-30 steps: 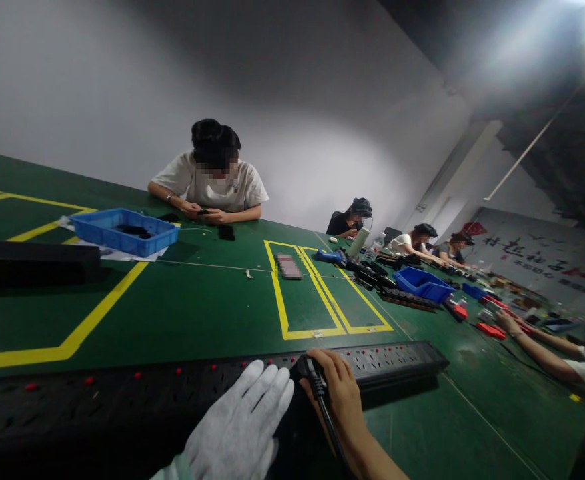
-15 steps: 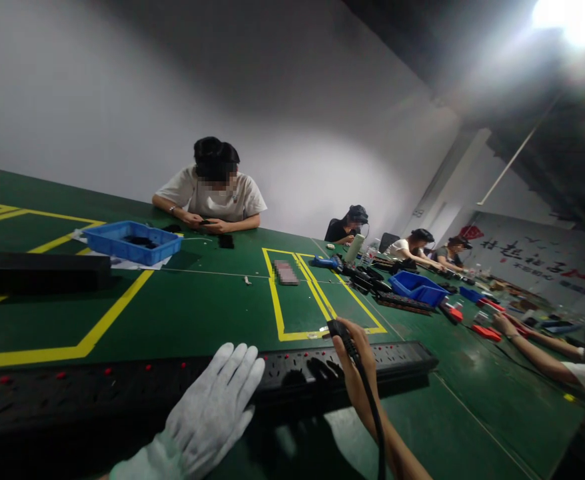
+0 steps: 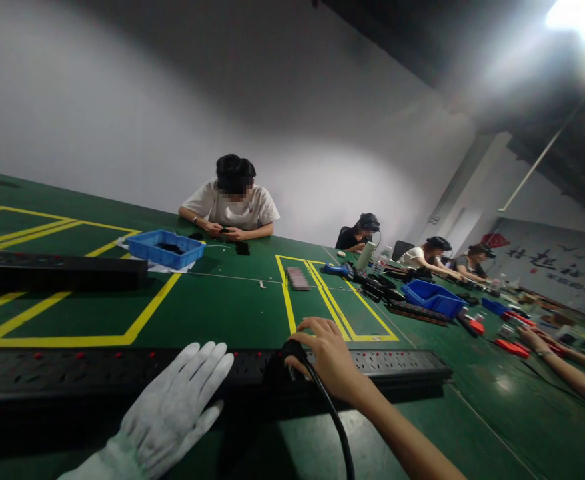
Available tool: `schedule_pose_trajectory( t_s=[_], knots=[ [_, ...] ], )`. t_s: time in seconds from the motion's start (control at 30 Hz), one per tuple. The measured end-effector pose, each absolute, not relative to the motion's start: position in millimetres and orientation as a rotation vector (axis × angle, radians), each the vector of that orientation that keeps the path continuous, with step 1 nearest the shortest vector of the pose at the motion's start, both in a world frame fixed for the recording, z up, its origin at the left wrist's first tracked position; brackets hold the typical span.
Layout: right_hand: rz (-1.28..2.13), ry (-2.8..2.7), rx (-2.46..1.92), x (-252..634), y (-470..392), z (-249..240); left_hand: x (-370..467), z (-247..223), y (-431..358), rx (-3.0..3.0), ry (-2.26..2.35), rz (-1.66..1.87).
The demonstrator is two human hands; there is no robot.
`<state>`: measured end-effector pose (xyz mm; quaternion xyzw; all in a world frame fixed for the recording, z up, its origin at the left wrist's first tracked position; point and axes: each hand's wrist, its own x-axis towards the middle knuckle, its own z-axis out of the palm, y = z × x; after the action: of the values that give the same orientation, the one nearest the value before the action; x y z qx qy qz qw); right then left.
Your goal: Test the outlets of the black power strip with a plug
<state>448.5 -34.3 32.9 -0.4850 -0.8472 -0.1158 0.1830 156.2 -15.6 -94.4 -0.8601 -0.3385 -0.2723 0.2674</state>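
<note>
A long black power strip (image 3: 392, 363) with red switches lies across the green table. My left hand (image 3: 177, 400), in a whitish glove, rests flat on the strip with its fingers stretched out, holding nothing. Bare and further right, my right hand (image 3: 327, 353) grips a black plug (image 3: 292, 350) against the top of the strip. The plug's prongs and the socket under it are hidden. From the plug a black cable (image 3: 340, 427) runs down to the bottom edge of the view.
Another black strip (image 3: 57, 270) lies at the left. Beyond are a blue tray (image 3: 165, 250) with dark parts, a pink phone (image 3: 298, 279) and a blue bin (image 3: 432, 298). A person (image 3: 230, 203) sits opposite; another person's hands (image 3: 535, 339) are at the right.
My right hand has brought the plug left and down onto the strip; before, it was held above it. My gloved left hand has slid left along the strip. The view has shifted slightly.
</note>
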Motion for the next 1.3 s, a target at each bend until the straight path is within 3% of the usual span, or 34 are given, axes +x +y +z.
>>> schedule_pose_trajectory(
  t_s=[0.33,0.63,1.03,1.3],
  knots=[
    [-0.277,-2.534,-1.332,451,-20,51,160,-82,-23,-2.307,-0.920,-0.809],
    [-0.232,-2.480,-1.411,450,-13,40,160,-84,-22,-2.333,-0.936,-0.768],
    [-0.194,-2.051,-1.226,448,-46,-36,161,-86,-23,-2.348,-0.961,-0.773],
    [-0.191,-2.094,-1.259,444,-49,-38,160,-84,-22,-2.351,-0.969,-0.750]
  ],
)
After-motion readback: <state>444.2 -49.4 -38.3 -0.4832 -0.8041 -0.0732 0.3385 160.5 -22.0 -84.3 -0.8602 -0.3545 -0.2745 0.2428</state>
